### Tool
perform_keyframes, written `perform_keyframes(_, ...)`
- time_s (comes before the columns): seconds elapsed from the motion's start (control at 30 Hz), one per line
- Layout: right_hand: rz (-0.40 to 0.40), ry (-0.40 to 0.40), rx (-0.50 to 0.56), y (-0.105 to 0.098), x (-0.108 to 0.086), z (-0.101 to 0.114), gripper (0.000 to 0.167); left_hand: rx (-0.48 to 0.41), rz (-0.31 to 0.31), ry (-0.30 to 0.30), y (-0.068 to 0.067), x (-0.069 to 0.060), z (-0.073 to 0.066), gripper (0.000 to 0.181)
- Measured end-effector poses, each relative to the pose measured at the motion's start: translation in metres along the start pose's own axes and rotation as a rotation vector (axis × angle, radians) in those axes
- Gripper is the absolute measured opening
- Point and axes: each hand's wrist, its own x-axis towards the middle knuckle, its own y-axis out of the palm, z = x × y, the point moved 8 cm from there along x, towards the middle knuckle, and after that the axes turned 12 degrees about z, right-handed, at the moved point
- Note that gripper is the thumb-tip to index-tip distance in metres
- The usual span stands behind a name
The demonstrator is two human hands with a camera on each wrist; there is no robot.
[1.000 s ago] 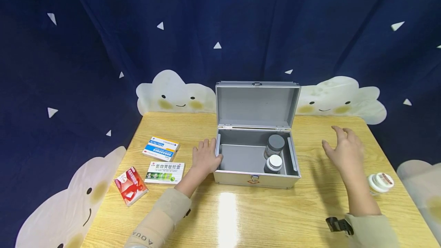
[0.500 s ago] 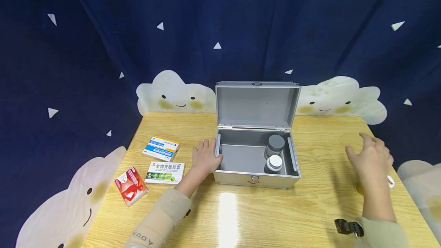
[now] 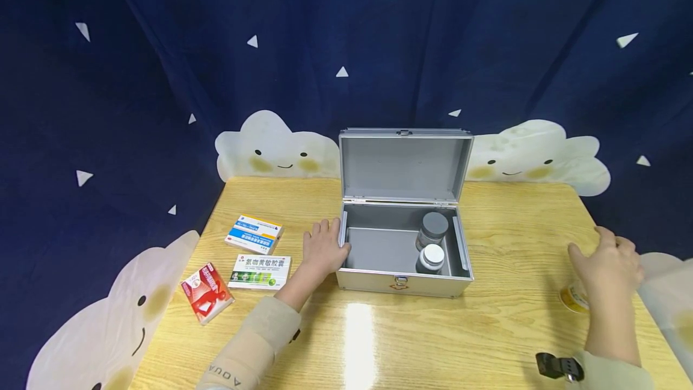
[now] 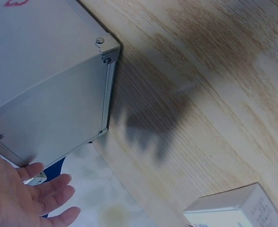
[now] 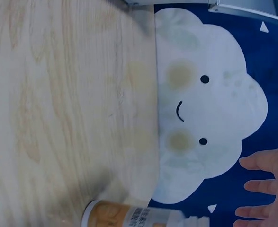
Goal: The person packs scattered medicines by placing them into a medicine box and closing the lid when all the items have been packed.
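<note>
An open silver case (image 3: 373,281) stands mid-table, holding a grey-lidded jar (image 3: 433,227) and a white-capped bottle (image 3: 431,259) at its right side. My left hand (image 3: 323,250) rests on the case's left edge, fingers relaxed; the left wrist view shows that hand (image 4: 34,196) against the case's side (image 4: 58,109). Over a bottle with an orange-and-white label (image 3: 574,297) at the right, my right hand (image 3: 609,269) hovers with fingers spread, partly hiding it. In the right wrist view the bottle (image 5: 129,215) lies below the hand (image 5: 266,189) in frame, apart from it.
On the left of the table (image 3: 303,354) lie a blue-and-white box (image 3: 253,234), a green-and-white box (image 3: 260,271) and a red box (image 3: 207,292). The case's raised lid (image 3: 403,167) stands at the back, before a dark blue curtain (image 3: 379,35) with clouds.
My right hand has moved right and toward the table's front, over the bottle, which it now covers in part. My left hand and the case have stayed where they were.
</note>
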Motion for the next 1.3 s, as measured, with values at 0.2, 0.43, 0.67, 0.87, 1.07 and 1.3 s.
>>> perform_keyframes(0.2,0.016,0.014,0.004,0.004,-0.003,-0.015,0.074,-0.002,-0.031,0.006,0.001,0.001,0.001,0.061)
perform_keyframes(0.43,0.045,0.063,0.021,0.009,-0.007,-0.030,0.074,-0.005,-0.013,0.004,0.000,0.000,-0.001,0.060)
perform_keyframes(0.67,0.081,0.095,0.023,0.016,-0.008,-0.042,0.076,0.002,-0.012,-0.001,0.000,0.000,0.000,0.061)
perform_keyframes(0.87,0.134,0.150,0.033,0.023,-0.007,-0.052,0.079,-0.014,-0.008,0.000,-0.001,0.000,0.000,0.060)
perform_keyframes(1.07,0.154,0.177,0.020,0.027,-0.007,-0.059,0.078,-0.005,-0.008,-0.004,-0.001,0.000,0.000,0.060)
perform_keyframes(1.3,0.116,0.152,0.034,0.029,-0.007,-0.060,0.067,-0.005,-0.015,-0.001,0.000,0.000,0.000,0.058)
